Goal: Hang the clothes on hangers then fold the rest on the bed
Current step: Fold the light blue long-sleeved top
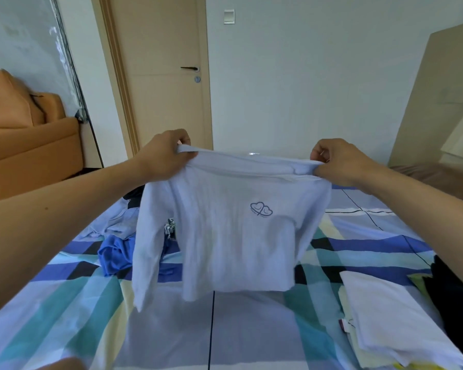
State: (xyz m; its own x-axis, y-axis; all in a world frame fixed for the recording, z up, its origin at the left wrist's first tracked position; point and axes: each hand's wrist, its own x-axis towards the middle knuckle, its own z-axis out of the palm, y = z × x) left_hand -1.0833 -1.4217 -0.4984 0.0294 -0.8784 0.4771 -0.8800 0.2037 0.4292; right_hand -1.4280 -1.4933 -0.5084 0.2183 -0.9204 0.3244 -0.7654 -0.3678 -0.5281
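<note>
Shirt (233, 231), soft, light and limp, hangs over the bed (64, 303), left hand (163, 156) and right hand (337, 162) each pinching a shoulder.

The white shirt (233, 236), held up across the centre of the frame, hides the middle of the bed (64, 316) and much of the pile of clothes (115, 252) behind it at centre left; the dark pieces at the pile's top cannot be made out. The fingertips of the left hand (163, 156) and the right hand (340, 161) are buried in the shirt's bunched top edge. Any lettering by the heart print (261, 209) is too small to read, and the small patterned thing (169, 228) beside the hanging sleeve is too small to identify. The right edge cuts off a black garment (455, 284), the bottom edge clips the folded stack (390, 316), and the left edge cuts the orange sofa (24, 145). A blurred skin-toned shape (62, 364) lies at the bottom left edge.
</note>
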